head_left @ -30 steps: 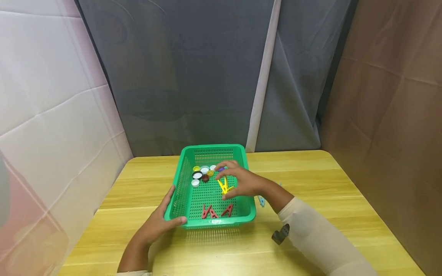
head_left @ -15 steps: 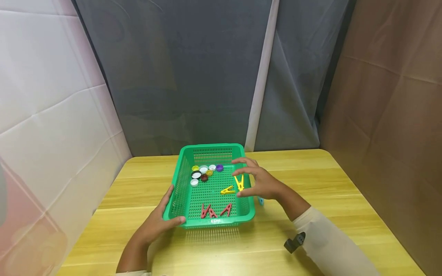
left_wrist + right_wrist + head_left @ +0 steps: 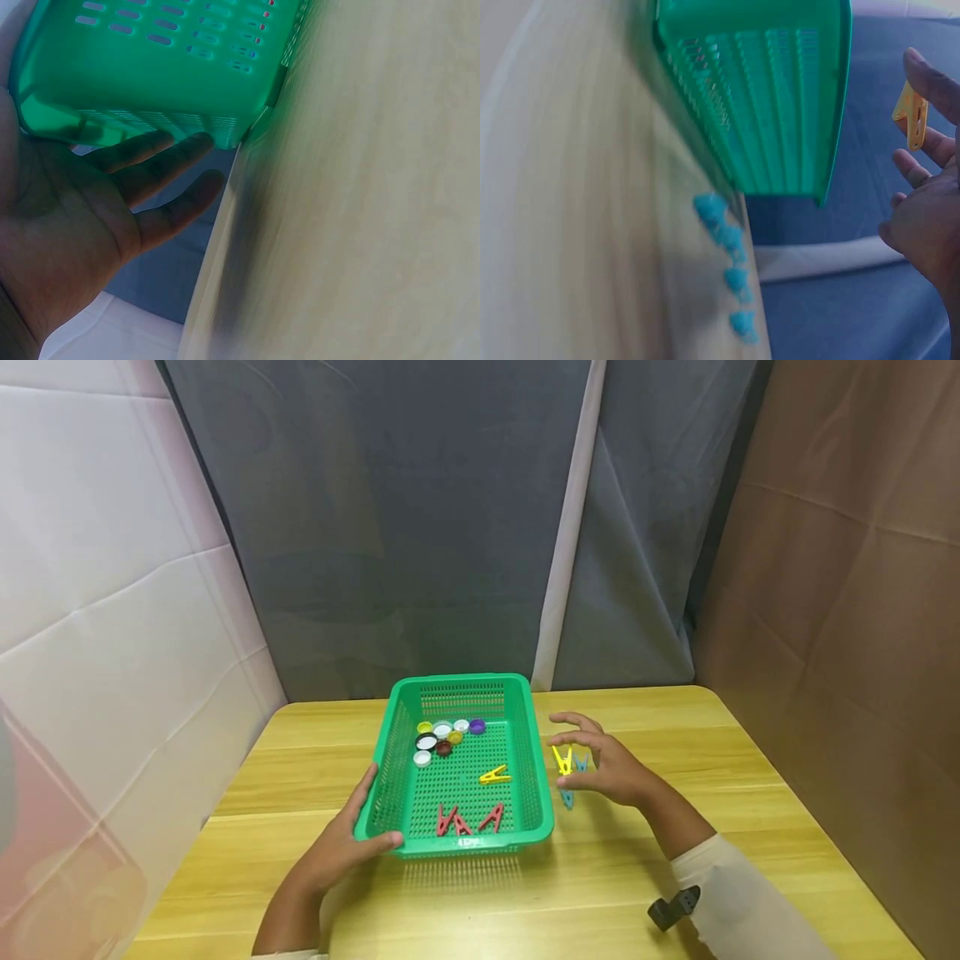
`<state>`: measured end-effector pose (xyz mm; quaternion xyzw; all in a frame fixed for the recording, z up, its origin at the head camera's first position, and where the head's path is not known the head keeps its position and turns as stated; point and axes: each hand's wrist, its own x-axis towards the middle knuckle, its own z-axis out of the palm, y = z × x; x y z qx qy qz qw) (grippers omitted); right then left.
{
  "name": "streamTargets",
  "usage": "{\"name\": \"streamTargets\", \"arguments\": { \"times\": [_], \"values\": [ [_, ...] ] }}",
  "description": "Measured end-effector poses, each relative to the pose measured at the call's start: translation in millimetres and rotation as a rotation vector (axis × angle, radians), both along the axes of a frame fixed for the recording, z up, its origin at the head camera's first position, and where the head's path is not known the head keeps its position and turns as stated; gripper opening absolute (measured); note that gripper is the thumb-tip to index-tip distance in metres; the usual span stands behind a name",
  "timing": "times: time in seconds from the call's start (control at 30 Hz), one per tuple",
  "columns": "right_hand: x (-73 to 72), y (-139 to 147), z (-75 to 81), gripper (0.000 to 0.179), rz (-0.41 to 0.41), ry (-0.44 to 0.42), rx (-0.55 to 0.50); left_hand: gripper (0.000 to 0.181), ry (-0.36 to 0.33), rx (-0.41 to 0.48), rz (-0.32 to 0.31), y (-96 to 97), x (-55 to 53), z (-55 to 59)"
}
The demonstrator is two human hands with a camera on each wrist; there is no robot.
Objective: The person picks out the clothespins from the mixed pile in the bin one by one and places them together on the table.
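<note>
My left hand (image 3: 337,847) holds the near left corner of a green basket (image 3: 517,837), thumb over the rim and fingers along the outside wall. In the left wrist view its other fingers (image 3: 169,176) spread beside that wall. Just right of the basket, my right hand (image 3: 611,768) pinches a yellow clothespin (image 3: 564,764) between thumb and fingers; the right wrist view shows the same clothespin (image 3: 913,116) above table level. Below that hand lie blue clothespins (image 3: 567,799), partly hidden; they form a row (image 3: 736,279) beside the basket in the right wrist view.
Inside the basket, several bottle caps (image 3: 443,748) cluster toward the far left. One yellow clothespin (image 3: 493,775) lies right of the middle, and three red clothespins (image 3: 492,816) lie near the front. Cloth walls surround the wooden table (image 3: 720,827) at the back and sides.
My right hand has moved right with the yellow clothespin, from over the basket to outside its right side. Another yellow clothespin shows in the basket. The left hand stays at the corner.
</note>
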<state>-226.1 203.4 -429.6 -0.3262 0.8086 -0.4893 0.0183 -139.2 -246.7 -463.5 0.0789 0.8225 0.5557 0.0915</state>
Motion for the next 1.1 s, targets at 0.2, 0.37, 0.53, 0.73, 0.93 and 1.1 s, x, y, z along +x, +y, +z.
{"name": "streamTargets", "arguments": {
  "times": [0.2, 0.37, 0.53, 0.73, 0.93, 1.1],
  "values": [
    [2.1, 22.2, -17.2, 0.049, -0.034, 0.024, 0.033, 0.121, -0.007, -0.013, 0.007, 0.3, 0.0, 0.1],
    [-0.6, 35.6, -34.6, 0.051, -0.062, 0.032, 0.072, 0.120, -0.005, -0.007, 0.003, 1.3, -1.3, -0.4],
    [-4.4, 40.9, -50.8, 0.051, -0.087, -0.007, 0.087, 0.120, -0.008, -0.009, 0.005, 1.7, -0.8, -0.1],
    [-8.5, 40.3, -57.7, 0.053, -0.101, -0.042, 0.095, 0.120, 0.017, -0.002, -0.001, -0.2, -1.6, 1.6],
    [-6.5, 39.2, -64.0, 0.056, -0.130, -0.110, 0.098, 0.121, -0.001, -0.009, 0.005, 0.0, -1.0, 2.5],
    [-2.8, 40.7, -68.3, 0.059, -0.173, -0.084, 0.136, 0.121, -0.013, -0.033, 0.007, 1.5, 2.2, 2.9]
  ]
}}
